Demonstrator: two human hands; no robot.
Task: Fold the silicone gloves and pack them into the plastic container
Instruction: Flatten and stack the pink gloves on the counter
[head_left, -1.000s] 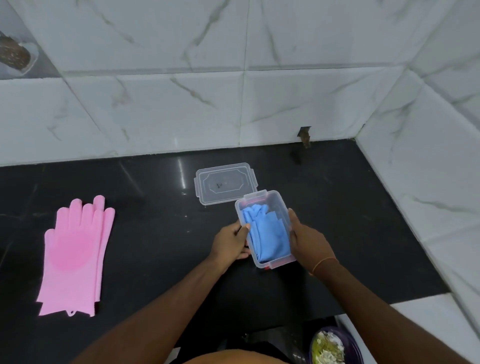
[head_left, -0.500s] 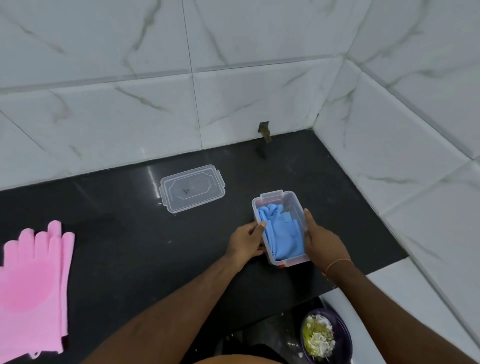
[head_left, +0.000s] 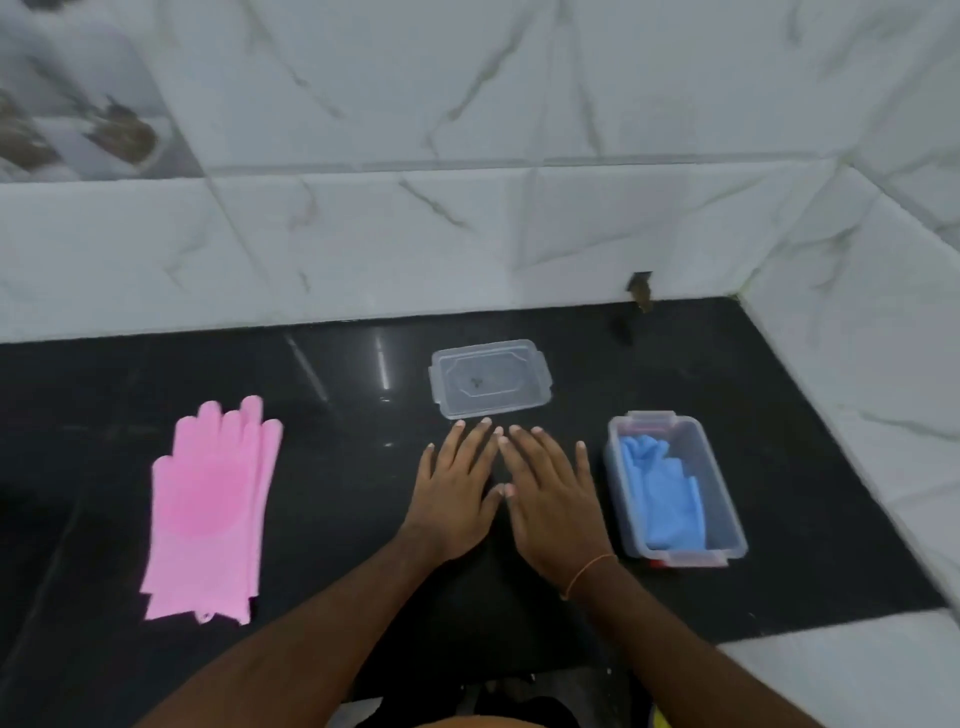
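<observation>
Blue gloves (head_left: 662, 493) folded inside container (head_left: 727, 525); both hands flat, empty.

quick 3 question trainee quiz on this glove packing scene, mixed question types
1. True or false: the lid is on the plastic container.
2. Which gloves are inside the container: A pink, B blue, C none?
3. Fill in: both hands lie flat on the ____.

Key: 1 false, the lid lies apart on the black counter. 2 B, blue gloves; the pink gloves lie outside. 3 counter; left hand, right hand.
</observation>
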